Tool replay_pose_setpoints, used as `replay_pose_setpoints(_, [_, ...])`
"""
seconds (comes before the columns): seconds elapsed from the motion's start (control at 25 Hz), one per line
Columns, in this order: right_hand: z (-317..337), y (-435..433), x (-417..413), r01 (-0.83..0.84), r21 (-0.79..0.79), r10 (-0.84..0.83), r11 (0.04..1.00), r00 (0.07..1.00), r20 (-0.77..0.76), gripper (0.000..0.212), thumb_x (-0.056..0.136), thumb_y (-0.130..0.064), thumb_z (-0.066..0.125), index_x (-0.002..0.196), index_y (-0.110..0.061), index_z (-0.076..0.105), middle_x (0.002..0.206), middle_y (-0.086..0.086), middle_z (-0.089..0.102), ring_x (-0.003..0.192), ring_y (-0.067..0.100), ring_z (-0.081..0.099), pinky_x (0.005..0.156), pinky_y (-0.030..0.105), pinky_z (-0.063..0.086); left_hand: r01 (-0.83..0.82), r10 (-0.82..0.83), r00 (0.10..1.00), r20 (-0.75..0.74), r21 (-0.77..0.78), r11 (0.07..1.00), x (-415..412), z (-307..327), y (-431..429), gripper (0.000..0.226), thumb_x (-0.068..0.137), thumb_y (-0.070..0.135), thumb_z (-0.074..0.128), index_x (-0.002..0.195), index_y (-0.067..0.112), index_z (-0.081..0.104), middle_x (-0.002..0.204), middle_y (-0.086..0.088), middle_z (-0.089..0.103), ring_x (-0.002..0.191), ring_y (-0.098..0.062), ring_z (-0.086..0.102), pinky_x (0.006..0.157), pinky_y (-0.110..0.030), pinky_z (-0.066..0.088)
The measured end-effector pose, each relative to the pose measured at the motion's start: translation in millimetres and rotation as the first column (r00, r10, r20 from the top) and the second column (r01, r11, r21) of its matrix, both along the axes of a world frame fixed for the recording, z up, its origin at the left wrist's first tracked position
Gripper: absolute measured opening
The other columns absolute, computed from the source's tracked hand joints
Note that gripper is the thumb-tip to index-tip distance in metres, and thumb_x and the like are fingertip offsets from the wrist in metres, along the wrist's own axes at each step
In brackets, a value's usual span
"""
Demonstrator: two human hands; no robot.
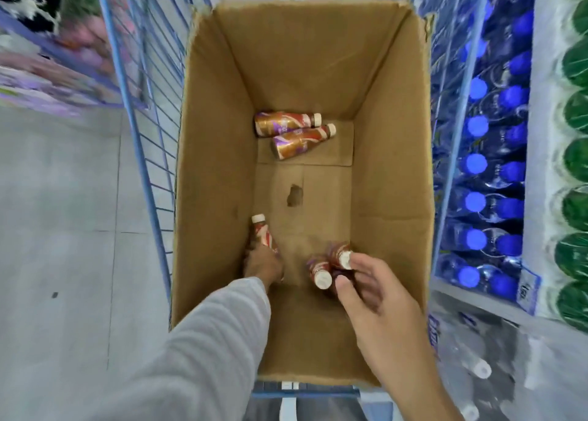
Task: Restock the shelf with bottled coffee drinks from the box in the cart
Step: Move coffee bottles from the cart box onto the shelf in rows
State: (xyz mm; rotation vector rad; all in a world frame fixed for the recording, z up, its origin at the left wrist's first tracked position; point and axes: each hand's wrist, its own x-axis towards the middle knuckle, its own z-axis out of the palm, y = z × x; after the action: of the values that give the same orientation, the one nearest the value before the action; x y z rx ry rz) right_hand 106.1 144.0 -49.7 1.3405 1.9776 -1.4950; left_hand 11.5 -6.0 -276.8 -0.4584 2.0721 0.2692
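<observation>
Down in the cardboard box [216, 166], which sits in the blue wire cart [136, 128], the left hand [262, 264] grips one coffee bottle [261, 233] round its lower body, cap pointing away. It is best lifted straight up, clear of the near wall. At the far end two more bottles [286, 124] lie touching, left for a later reach. The right hand [381, 299] pinches a pair of bottles [322, 276] by their necks. A fuller wrap would likely stop them slipping.

On my right I see packs of blue-capped water bottles [477, 166] beside green bottles [576, 163] (blurred); grey floor tiles [63, 229] lie left.
</observation>
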Motion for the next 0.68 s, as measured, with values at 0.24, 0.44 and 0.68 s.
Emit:
replay_pose_setpoints(0.24, [-11,11,-54,-0.070,-0.035,0.072,0.997,0.996,0.046,0.033,0.094,-0.043,0.063,0.126,-0.041,0.057,0.124,-0.020,0.060,0.114,0.001,0.058,0.083,0.026,0.056,-0.441,0.429,0.896,0.118,0.110,0.891,-24,24,17,0.059,0.086,0.037,0.069,0.134,0.010,0.050,0.119,-0.012,0.066,0.104,-0.031,0.066,0.091,-0.034,0.054])
replay_pose_setpoints(0.44, [-68,24,-161,-0.010,-0.070,0.014,0.998,0.998,0.057,0.043,0.098,-0.034,0.060,0.139,-0.023,0.049,0.135,-0.005,0.056,0.113,0.014,0.055,0.087,0.028,0.048,-0.597,0.613,0.784,0.096,0.388,0.702,-56,146,18,0.045,0.086,0.036,0.071,0.123,0.024,0.049,0.109,-0.003,0.063,0.095,-0.024,0.066,0.075,-0.036,0.059])
replay_pose_setpoints(0.68, [-192,23,-261,0.270,-0.302,-0.213,0.914,0.954,0.209,0.072,0.089,-0.048,0.068,0.147,-0.016,0.040,0.136,0.001,0.057,0.115,0.025,0.057,0.101,0.038,0.045,-0.608,0.706,0.708,0.026,0.530,0.590,-61,210,0,0.078,0.061,0.053,0.085,0.128,0.038,0.048,0.117,0.007,0.062,0.107,-0.019,0.062,0.094,-0.040,0.053])
